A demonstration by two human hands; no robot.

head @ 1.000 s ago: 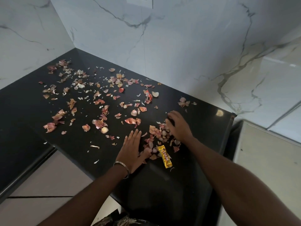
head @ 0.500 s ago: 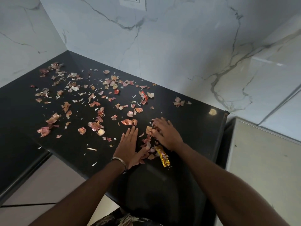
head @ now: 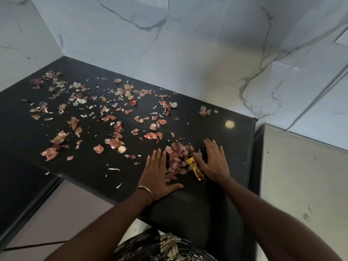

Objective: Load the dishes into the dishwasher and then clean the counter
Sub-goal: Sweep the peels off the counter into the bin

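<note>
A black counter (head: 90, 166) is strewn with pink and brown onion peels (head: 113, 129). Near its front edge a small heap of peels (head: 178, 157) lies between my two hands. My left hand (head: 160, 172) rests flat on the counter left of the heap, fingers together, thumb stretched along the front edge, a metal bangle on the wrist. My right hand (head: 212, 161) lies flat on the right side of the heap, fingers spread. A yellow candy wrapper (head: 195, 168) lies against my right hand's thumb side at the heap's edge.
White marbled walls (head: 188, 53) close the counter at the back and left. A few stray peels (head: 205, 111) lie near the back wall. A grey appliance top (head: 301, 176) stands right of the counter's end. The counter's front edge drops to pale cabinet fronts (head: 66, 210).
My right hand swept peels from farther back toward my left hand, then slid right. The heap between the hands is tighter. The left hand stayed nearly in place.
</note>
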